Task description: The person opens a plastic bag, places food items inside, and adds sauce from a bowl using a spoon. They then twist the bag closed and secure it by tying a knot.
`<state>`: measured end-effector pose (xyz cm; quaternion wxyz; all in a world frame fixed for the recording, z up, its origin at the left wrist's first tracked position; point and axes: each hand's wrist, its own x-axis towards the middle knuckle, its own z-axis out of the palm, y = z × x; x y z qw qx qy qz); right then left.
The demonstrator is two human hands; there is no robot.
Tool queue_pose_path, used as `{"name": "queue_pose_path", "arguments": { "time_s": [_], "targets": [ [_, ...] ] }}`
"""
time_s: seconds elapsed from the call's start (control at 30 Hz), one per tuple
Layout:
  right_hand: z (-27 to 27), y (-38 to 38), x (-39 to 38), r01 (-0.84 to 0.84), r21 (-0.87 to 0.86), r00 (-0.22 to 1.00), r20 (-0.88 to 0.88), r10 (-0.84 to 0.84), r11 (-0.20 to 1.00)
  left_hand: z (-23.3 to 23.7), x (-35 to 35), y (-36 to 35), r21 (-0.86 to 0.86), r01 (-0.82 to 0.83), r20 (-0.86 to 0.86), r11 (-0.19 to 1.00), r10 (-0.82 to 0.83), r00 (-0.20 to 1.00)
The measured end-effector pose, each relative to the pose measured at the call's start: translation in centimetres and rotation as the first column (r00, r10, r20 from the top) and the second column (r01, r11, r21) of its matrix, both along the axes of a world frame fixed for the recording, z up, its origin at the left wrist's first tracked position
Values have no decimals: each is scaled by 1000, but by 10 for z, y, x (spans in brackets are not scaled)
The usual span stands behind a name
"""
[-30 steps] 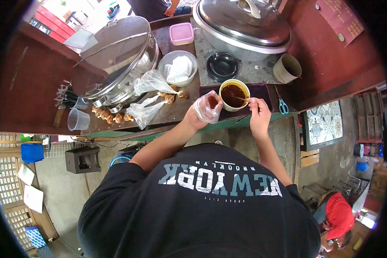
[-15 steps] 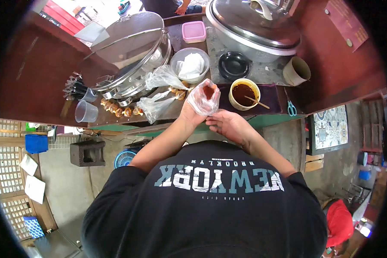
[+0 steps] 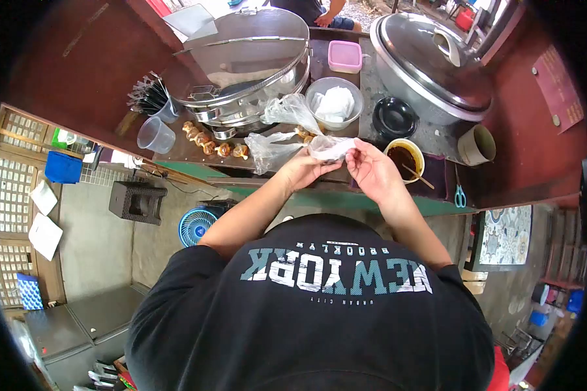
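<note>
A clear plastic bag (image 3: 331,148) is held up between my two hands over the front edge of the counter. My left hand (image 3: 306,169) cups its lower left side, fingers curled round it. Thumb and fingers of my right hand (image 3: 376,171) pinch the bag's right edge. Its contents are hard to make out at this angle. Just right of my right hand stands a tub of dark reddish-brown sauce (image 3: 401,156) with a wooden stick (image 3: 419,174) leaning in it. Left of the hands lie other clear plastic bags (image 3: 267,153).
Behind are a bowl (image 3: 352,120) holding white plastic, a black bowl (image 3: 396,117), a pink-lidded box (image 3: 345,56) and two large lidded pots (image 3: 430,58) (image 3: 251,65). Small brown lumps (image 3: 205,143) line the left edge beside a plastic cup (image 3: 156,135). Scissors (image 3: 460,195) lie right.
The view has swung, so the counter sits further right. The bag's mouth, open with reddish sauce showing inside, is now gathered and flatter. My right hand has risen from beneath to the bag's edge.
</note>
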<state>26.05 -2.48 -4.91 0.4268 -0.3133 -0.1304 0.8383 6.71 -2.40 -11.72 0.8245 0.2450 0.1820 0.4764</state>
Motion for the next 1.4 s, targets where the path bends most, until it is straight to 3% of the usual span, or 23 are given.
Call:
{"name": "queue_pose_path", "arguments": {
  "time_s": [0.07,0.13,0.23,0.27,0.37,0.43,0.5,0.53,0.57,0.63,0.7,0.73,0.83,0.87,0.97,1.0,1.1,1.17,1.2,1.23,1.27,1.3,1.4],
  "targets": [
    [6,7,2,-42,9,999,9,42,999,4,-8,7,137,100,-435,985,-31,900],
    [10,10,3,-81,6,996,38,80,997,30,-13,11,284,286,-762,915,34,646],
    [9,12,2,-139,41,990,39,137,989,50,-7,6,571,188,-689,799,343,638],
    [10,13,1,-150,56,987,63,146,987,58,-7,6,638,206,-651,742,377,659],
    [18,13,1,-173,130,977,146,154,976,85,-2,14,777,454,-627,437,599,498],
    [25,15,2,-187,226,967,216,138,956,82,2,20,732,460,-678,503,602,422],
    [21,18,9,-133,355,935,355,-2,925,86,3,24,719,451,-689,529,631,357],
    [19,18,12,-102,405,896,433,-93,908,93,3,22,592,375,-801,714,469,372],
    [16,19,15,-77,458,845,501,-186,886,94,3,24,544,301,-805,783,385,452],
    [9,15,13,-447,628,492,767,-411,637,96,4,26,400,173,-758,900,219,614],
    [13,4,5,-693,636,293,678,-674,340,84,9,34,516,155,-749,842,356,559],
    [20,-1,-4,-703,641,272,643,-716,308,84,13,36,586,165,-737,794,437,515],
    [15,12,-14,-532,701,387,700,-601,474,107,17,34,713,309,-698,630,593,401],
    [19,13,-13,-541,705,442,702,-558,458,122,17,34,732,374,-680,569,634,367],
    [25,15,-7,-589,578,587,786,-193,565,158,10,33,578,483,-809,658,541,232],
    [25,12,-7,-572,585,617,769,-169,575,168,7,34,506,478,-861,718,458,222],
    [39,11,3,-756,553,500,833,-237,350,185,-16,45,619,452,-784,642,545,297],
    [43,7,4,-662,614,631,766,-124,430,183,-42,63,761,237,-625,604,584,518],
    [45,8,7,-630,604,670,741,-51,489,201,-46,50,698,67,-593,713,523,612],
    [46,8,11,-597,586,708,706,16,549,197,-58,53,744,28,-462,668,483,744],
    [48,11,14,-596,562,718,693,67,573,191,-62,51,725,-135,-257,675,447,857],
    [46,13,17,-572,615,759,647,67,542,188,-60,44,665,-287,-30,690,409,912],
    [40,16,19,-511,703,837,539,97,495,136,-50,40,595,-311,-119,741,464,878]
  ]
}}
